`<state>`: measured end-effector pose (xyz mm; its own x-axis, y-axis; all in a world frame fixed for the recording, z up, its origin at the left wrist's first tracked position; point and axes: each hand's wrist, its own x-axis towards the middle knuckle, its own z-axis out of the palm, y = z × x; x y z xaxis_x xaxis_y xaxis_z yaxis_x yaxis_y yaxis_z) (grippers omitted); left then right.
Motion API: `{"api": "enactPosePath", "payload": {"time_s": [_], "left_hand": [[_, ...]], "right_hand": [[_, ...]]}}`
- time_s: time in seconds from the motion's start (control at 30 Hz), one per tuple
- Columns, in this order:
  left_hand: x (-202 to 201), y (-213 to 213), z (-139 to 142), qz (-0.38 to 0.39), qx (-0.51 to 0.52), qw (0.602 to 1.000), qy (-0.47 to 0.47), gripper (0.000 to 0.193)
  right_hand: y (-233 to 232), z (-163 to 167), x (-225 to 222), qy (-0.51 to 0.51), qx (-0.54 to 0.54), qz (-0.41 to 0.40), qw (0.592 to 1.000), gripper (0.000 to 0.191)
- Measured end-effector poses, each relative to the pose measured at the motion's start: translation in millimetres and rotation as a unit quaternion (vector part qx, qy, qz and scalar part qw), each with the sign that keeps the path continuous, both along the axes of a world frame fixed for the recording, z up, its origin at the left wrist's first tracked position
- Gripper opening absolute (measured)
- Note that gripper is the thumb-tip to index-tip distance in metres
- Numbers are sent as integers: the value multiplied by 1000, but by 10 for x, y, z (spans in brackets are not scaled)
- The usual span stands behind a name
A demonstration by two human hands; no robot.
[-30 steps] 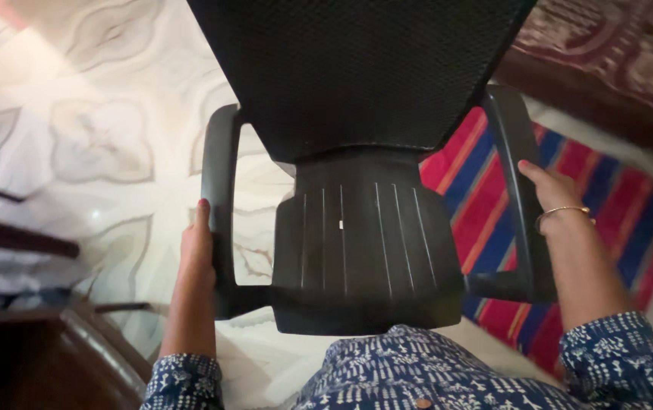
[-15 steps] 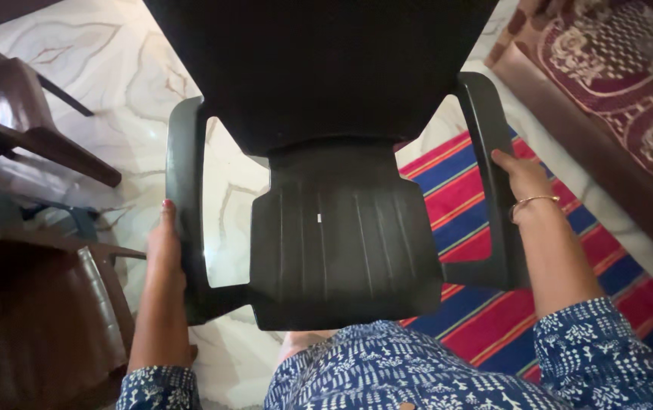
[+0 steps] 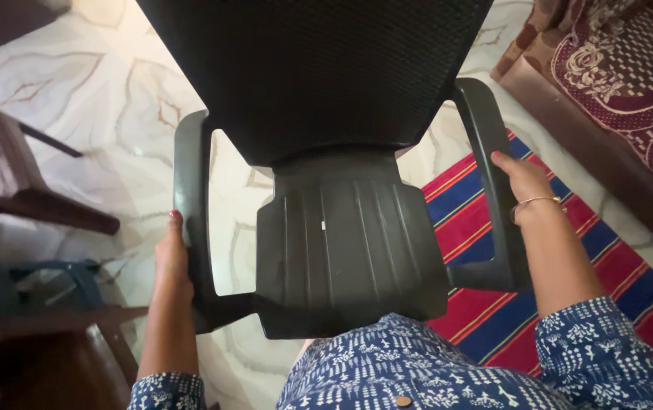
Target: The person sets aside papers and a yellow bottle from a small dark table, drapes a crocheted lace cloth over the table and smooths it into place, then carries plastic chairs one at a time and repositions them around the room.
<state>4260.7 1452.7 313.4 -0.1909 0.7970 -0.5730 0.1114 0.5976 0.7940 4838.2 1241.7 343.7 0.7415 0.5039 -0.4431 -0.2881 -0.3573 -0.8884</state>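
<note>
A dark plastic armchair [image 3: 345,235] fills the middle of the view, its mesh back rising toward the top and its seat held against my body. My left hand [image 3: 172,254] grips the outside of the chair's left armrest low down. My right hand [image 3: 522,178], with a thin bangle on the wrist, grips the outside of the right armrest. Both of my sleeves are blue with a white print.
A striped red and blue rug [image 3: 569,258] lies on the pale patterned marble floor [image 3: 91,99] at the right. A maroon patterned sofa [image 3: 622,83] stands at the upper right. Brown plastic chairs [image 3: 7,182] and a blue one [image 3: 7,292] crowd the left side.
The chair and both hands have kept their grip while the view swung; the brown chairs have come further into sight at left and the sofa at right.
</note>
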Motion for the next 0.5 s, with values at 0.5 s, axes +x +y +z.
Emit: {"api": "enactPosePath", "payload": {"time_s": [0.5], "left_hand": [[663,1106,132,-55,20,998,-20,79]], "right_hand": [[618,84,433,-2,3,-69,998,48]]}}
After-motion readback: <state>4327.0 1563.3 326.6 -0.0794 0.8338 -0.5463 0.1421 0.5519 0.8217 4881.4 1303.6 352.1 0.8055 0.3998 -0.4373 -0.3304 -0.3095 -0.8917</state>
